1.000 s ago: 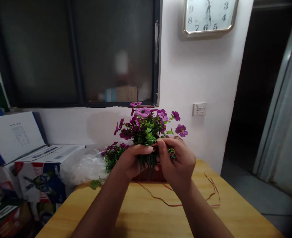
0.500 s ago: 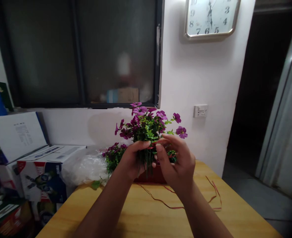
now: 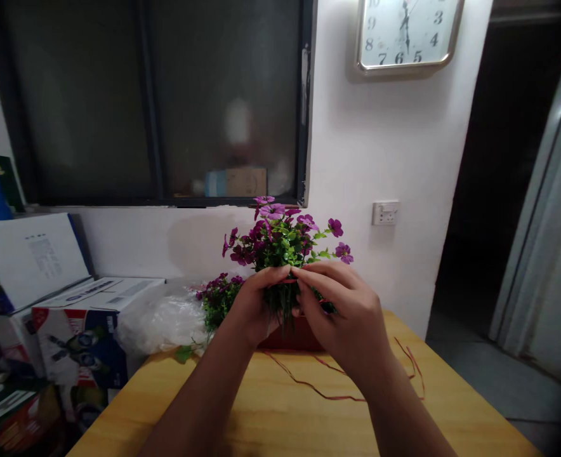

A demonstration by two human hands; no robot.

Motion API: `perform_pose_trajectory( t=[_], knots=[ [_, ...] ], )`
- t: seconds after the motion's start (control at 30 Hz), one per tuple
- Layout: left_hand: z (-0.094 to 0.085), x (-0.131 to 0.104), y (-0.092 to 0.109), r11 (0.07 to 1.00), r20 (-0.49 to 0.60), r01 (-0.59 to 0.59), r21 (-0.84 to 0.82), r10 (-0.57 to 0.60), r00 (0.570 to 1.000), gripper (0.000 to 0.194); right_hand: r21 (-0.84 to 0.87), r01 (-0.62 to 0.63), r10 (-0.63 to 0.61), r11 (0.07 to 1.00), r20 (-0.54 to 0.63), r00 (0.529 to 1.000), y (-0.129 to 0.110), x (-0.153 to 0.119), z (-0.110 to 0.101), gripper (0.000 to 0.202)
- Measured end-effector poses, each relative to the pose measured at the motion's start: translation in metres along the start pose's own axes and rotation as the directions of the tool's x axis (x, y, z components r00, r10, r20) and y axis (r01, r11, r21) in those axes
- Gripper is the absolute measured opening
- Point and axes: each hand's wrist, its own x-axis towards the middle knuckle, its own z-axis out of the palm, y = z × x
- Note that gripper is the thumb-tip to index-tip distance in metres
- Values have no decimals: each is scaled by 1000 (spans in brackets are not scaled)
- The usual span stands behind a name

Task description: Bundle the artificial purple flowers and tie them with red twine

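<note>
A bunch of purple artificial flowers (image 3: 280, 238) with green leaves stands upright between my hands. My left hand (image 3: 256, 304) is closed round its stems, thumb lying across the front. Around the stems runs a thin red tie (image 3: 287, 281). My right hand (image 3: 340, 304) touches the front of the stems with its fingertips pinched together at the tie, close to the left thumb; what exactly lies in the pinch is mostly hidden. Behind the hands sits a red box (image 3: 292, 336), partly covered by them. A long reddish string (image 3: 304, 384) lies loosely on the wooden table (image 3: 280, 425).
More purple flowers (image 3: 221, 295) stand behind my left forearm, beside a crumpled clear plastic bag (image 3: 164, 320). Printed cartons (image 3: 80, 343) are stacked at the left. The wall with a window (image 3: 223, 95), a socket (image 3: 386, 213) and a clock (image 3: 409, 35) rises behind the table.
My right fingers have closed into a pinch and moved left to the left thumb at the tie. The flower bunch has turned slightly; my left hand keeps its hold.
</note>
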Motion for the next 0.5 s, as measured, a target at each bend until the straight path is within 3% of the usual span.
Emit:
perform_pose_trajectory(
  t=[0.2, 0.5],
  knots=[
    [0, 2, -3, 1000, -11, 4, -19, -5, 1000, 16, -33, -14, 16, 999, 54, 998, 0, 1, -4, 25],
    [-3, 5, 1, 999, -6, -32, -20, 32, 999, 14, 22, -30, 30, 999, 17, 999, -2, 0, 5, 36]
  ],
)
